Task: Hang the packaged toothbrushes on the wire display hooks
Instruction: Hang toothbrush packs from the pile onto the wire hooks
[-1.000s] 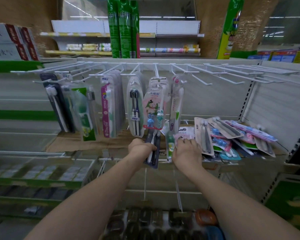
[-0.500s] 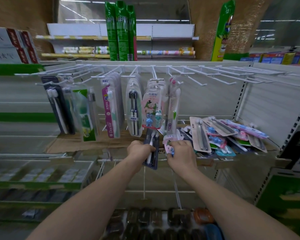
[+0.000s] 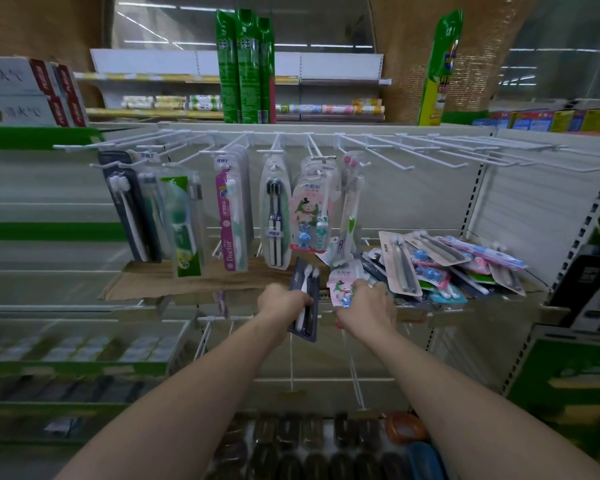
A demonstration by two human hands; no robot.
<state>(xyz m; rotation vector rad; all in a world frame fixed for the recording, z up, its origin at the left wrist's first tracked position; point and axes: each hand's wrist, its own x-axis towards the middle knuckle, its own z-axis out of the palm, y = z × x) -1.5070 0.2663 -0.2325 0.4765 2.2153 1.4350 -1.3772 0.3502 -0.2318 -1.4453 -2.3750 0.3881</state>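
Left hand point(image 3: 283, 301) grips a dark twin-toothbrush pack point(image 3: 305, 299); right hand point(image 3: 369, 306) pinches a pink children's pack point(image 3: 342, 287) below the "Doctor" pack point(image 3: 230, 220).

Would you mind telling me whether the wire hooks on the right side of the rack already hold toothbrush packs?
No, the wire hooks on the right are bare; the packs hang left of them.

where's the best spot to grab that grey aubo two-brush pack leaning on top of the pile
Grip the grey pack by its lower edge, the end nearest you, coming from the front with thumb on top and fingers beneath. It lies flat and tilted on the loose pile with that end overhanging the others, and its hang-hole end points away, probably leaving it ready for an empty hook.
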